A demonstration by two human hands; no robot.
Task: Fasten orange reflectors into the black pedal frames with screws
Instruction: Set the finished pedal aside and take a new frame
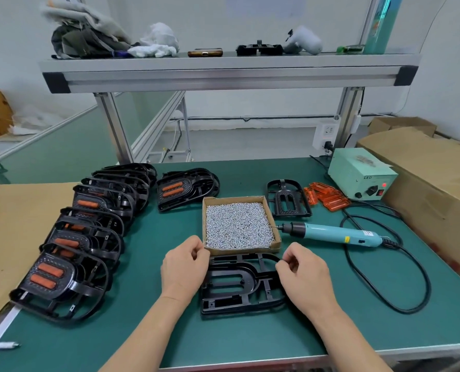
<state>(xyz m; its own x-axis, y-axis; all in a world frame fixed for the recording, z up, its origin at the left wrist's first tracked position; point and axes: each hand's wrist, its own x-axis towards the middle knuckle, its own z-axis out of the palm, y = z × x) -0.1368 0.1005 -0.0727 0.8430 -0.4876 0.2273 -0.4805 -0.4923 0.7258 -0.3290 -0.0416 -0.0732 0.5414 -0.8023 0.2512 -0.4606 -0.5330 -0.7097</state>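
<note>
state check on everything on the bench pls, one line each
front pedal frame: flat, no reflectors
left hand: fingers curled at frame corner, grip unclear
right hand: pinches frame rim
screwdriver: lying unheld
screw box: open, full
power supply: red lamp lit
spare frame: empty
left-side pedals: reflectors fitted

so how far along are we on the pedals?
Done: a row of reflector-fitted frames at left, one more fitted frame behind the screw box. In hand: left hand and right hand grip a bare frame, no reflectors in yet. Left: that frame, a second bare frame, loose reflectors beside it; screwdriver lies idle.
</note>
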